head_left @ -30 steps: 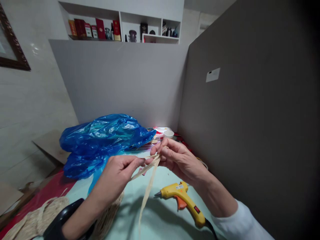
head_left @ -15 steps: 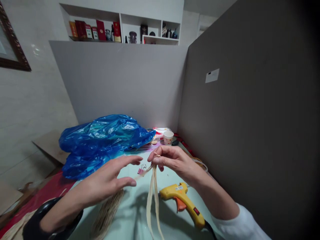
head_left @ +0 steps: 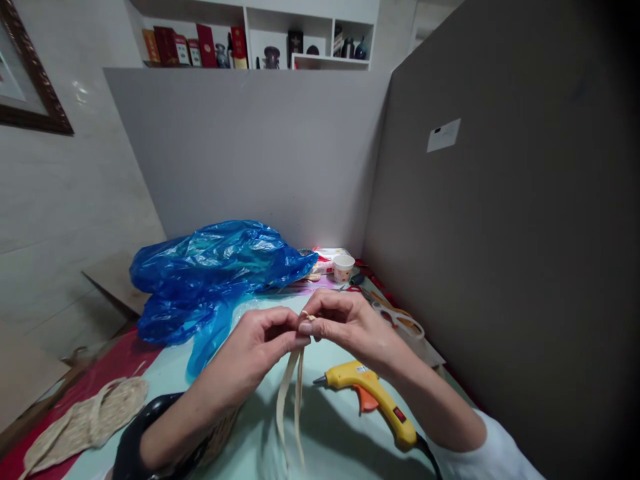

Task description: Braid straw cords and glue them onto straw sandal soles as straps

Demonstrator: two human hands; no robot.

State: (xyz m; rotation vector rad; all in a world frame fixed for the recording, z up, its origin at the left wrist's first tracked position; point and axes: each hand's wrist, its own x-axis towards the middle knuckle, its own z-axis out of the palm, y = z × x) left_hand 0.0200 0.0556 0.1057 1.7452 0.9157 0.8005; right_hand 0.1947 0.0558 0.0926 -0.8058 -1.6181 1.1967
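Pale straw strips (head_left: 284,400) hang down from my fingertips in front of me, with a small knotted or twisted end showing on top. My right hand (head_left: 347,323) pinches them near that end between thumb and fingers. Close against it, my left hand (head_left: 267,337) has its thumb and fingers pressed together on the same strips. Exactly what lies between the fingertips is hidden. Below my right forearm a yellow glue gun (head_left: 353,375) with an orange trigger lies on the table. Part of a straw bundle (head_left: 220,433) shows beneath my left forearm.
A woven straw sole-shaped piece (head_left: 113,415) lies on the left, partly over red cloth. A blue plastic bag (head_left: 220,267) covers the back left. A paper cup (head_left: 343,270) and white-handled scissors (head_left: 414,327) are at the back right. Grey partitions (head_left: 250,153) enclose the table.
My left hand has moved right and closed on the straw strips beside my right hand; it was apart with fingers spread. The view has shifted, revealing the woven piece on the left.
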